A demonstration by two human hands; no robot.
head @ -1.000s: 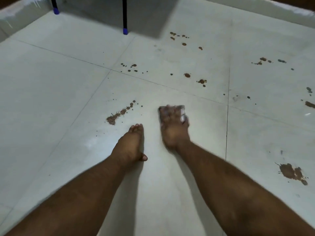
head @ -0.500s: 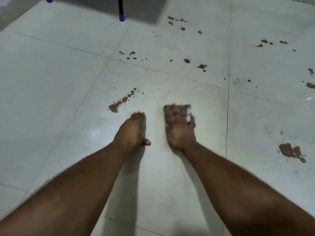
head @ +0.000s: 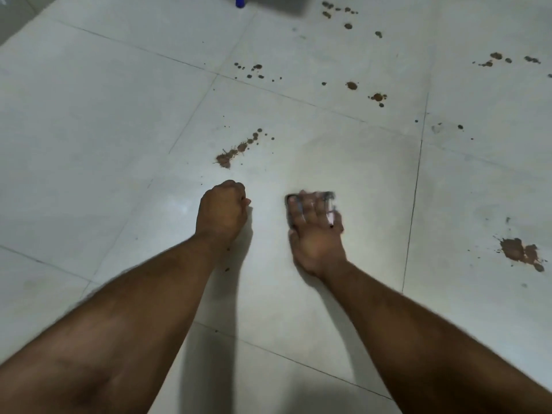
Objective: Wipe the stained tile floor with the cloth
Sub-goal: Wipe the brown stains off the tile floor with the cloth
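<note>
Two bare forearms entered from the bottom edge. The left hand (head: 222, 210) was clenched into a fist holding nothing, knuckles down on the tile floor (head: 89, 121). The right hand (head: 316, 234) lay flat with fingers spread, pressing the cloth (head: 291, 206) against the floor; the cloth was motion-blurred and mostly hidden under the fingers, only a dark edge showing. At 12 o'clock from the fist lay a brown streak stain (head: 237, 149). A larger brown blotch (head: 521, 252) sat at 3 o'clock from the right hand. Farther off, scattered spots (head: 378, 97) dotted the tiles. A blue-tipped leg (head: 240, 0) was cut off by the top edge.
</note>
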